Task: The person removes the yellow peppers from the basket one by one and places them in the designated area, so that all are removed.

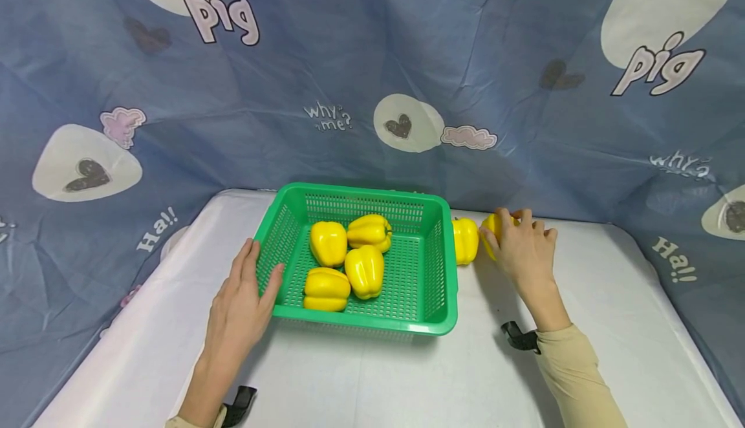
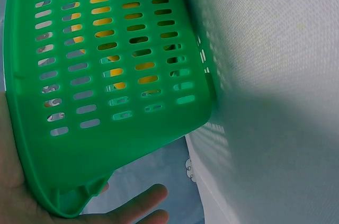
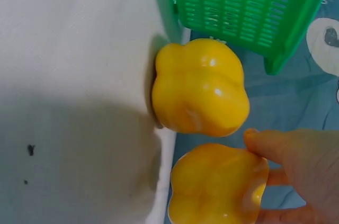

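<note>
The basket (image 1: 442, 273) is bright green, its walls and floor pierced all over with rows of small slots. The four peppers (image 1: 349, 263) in it are glossy yellow, as are the pepper (image 1: 465, 240) on the table just beside its right wall and the pepper (image 1: 493, 226) under the right hand (image 1: 524, 250). The table (image 1: 407, 376) cover is plain white. The backdrop cloth (image 1: 372, 59) is dusty blue, printed with white ovals, dark hearts, pink clouds and pale lettering. The right sleeve (image 1: 573, 370) is beige.
</note>
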Demonstrator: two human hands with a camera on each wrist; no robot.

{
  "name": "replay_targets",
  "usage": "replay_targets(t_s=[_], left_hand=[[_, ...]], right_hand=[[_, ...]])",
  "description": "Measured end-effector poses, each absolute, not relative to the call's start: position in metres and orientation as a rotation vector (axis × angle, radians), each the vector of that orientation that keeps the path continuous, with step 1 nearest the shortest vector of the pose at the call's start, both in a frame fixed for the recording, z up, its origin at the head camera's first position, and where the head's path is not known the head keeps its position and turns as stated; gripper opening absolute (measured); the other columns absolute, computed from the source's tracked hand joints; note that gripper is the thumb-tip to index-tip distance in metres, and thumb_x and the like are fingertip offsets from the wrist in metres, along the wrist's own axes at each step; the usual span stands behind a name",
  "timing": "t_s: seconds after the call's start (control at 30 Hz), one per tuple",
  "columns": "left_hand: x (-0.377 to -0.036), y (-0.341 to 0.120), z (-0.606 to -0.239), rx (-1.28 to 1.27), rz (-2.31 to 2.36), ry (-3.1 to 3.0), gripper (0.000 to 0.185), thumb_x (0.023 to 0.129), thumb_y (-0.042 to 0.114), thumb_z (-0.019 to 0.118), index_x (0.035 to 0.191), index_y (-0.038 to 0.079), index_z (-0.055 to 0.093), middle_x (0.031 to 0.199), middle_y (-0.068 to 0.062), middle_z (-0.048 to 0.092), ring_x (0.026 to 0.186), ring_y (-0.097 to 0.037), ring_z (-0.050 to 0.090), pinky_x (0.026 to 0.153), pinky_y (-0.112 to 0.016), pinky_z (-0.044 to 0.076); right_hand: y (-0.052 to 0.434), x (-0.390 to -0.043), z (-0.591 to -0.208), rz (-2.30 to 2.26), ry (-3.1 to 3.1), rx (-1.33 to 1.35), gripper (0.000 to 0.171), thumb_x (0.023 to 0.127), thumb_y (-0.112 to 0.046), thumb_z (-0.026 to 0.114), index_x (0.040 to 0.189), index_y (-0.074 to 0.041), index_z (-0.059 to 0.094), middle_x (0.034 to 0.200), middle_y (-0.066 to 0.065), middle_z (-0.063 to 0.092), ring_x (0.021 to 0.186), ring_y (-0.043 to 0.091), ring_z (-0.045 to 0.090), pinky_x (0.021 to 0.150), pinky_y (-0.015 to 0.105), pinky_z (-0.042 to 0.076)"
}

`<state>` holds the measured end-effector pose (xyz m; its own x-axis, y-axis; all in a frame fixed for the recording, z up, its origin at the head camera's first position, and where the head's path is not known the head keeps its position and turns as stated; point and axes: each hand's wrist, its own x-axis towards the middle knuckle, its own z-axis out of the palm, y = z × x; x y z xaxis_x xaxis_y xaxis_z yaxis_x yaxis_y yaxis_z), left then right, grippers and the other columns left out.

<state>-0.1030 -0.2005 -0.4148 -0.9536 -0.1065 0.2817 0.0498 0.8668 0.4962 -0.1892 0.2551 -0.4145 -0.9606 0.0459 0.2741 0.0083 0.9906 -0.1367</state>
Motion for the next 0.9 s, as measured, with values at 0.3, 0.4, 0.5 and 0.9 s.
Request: replay_targets(t_s=[0.3, 0.4, 0.5, 0.9], left_hand=[[-0.103, -0.201, -0.415, 0.049, -0.744, -2.745, 0.075, 0.114, 0.047, 0.05, 0.164, -0.006, 0.036, 0.173, -0.027, 0.034, 0.14, -0.058, 0.054, 0.107, -0.073, 0.048], [-0.103, -0.201, -0.415, 0.046, -0.743, -2.743, 0.074, 0.114, 0.047, 0.05, 0.164, -0.006, 0.036, 0.173, -0.027, 0.034, 0.14, -0.058, 0.054, 0.107, -0.073, 0.048], [-0.103, -0.201, -0.415, 0.045, -0.746, -2.744, 0.074, 0.114, 0.046, 0.05, 0.164, -0.006, 0.036, 0.173, -0.027, 0.034, 0.14, -0.059, 0.054, 0.107, -0.074, 0.048], [-0.104, -0.201, -0.414, 0.048, -0.756, -2.748, 0.075, 0.114, 0.048, 0.048, 0.165, -0.005, 0.035, 0.174, -0.026, 0.033, 0.141, -0.059, 0.053, 0.108, -0.074, 0.047]], right_hand=[[0.257, -0.193, -0.427, 0.216, -2.869, -0.059, 0.054, 0.11, -0.047, 0.055, 0.146, -0.007, 0.054, 0.134, 0.037, 0.059, 0.101, 0.063, 0.062, 0.091, 0.074, 0.045], [0.257, -0.194, -0.43, 0.224, -2.87, -0.067, 0.055, 0.111, -0.049, 0.054, 0.147, -0.007, 0.053, 0.134, 0.036, 0.059, 0.101, 0.063, 0.062, 0.091, 0.073, 0.045], [0.257, -0.194, -0.431, 0.232, -2.87, -0.07, 0.056, 0.111, -0.049, 0.053, 0.147, -0.007, 0.053, 0.134, 0.036, 0.059, 0.101, 0.062, 0.063, 0.091, 0.073, 0.045], [0.256, -0.193, -0.429, 0.287, -2.901, -0.07, 0.056, 0.115, -0.05, 0.043, 0.15, -0.007, 0.051, 0.137, 0.037, 0.057, 0.106, 0.062, 0.063, 0.091, 0.075, 0.045]])
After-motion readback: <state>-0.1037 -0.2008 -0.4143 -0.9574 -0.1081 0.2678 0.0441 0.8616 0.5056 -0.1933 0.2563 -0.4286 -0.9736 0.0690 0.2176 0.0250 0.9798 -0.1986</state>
